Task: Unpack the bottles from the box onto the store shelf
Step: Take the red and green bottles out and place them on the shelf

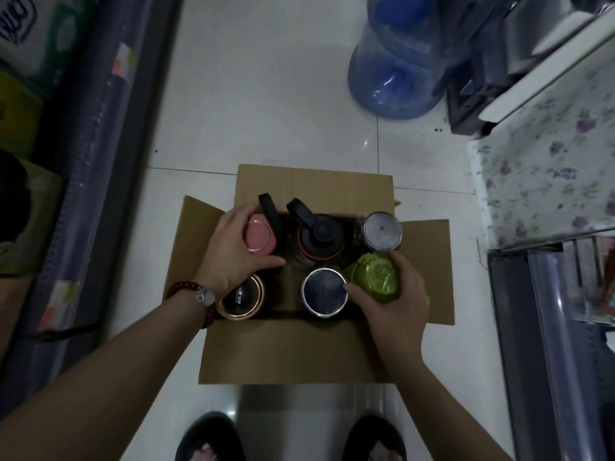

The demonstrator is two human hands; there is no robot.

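Bottles are standing up in the box [293, 354], six of them in two rows, so their tops are easy to reach from above. The box is sitting on the floor [266, 94] just in front of the person's feet, with its flaps folded out so they are not in the way.

In the near row, the gold-rim bottle [240, 297] is sitting partly under the left wrist, and the dark lid bottle [324, 292] is in the middle. The right hand [392, 301] is curling around the green bottle [372, 276], fingers on both sides of its top, so it looks ready to lift it.

In the far row, the left hand [233, 251] is wrapping around the pink bottle [260, 236], thumb on the near side and fingers on the far side. The black bottle [319, 236] is next to it, and the silver lid bottle [382, 229] is in the far right corner.

I think both hands are grabbing at once to carry two bottles in one go. No bottle looks out of the box yet.

Shelves are standing on both sides, the left shelf [93, 161] and the right shelf [549, 294]. A big blue jug [396, 61] is resting on the floor far ahead.
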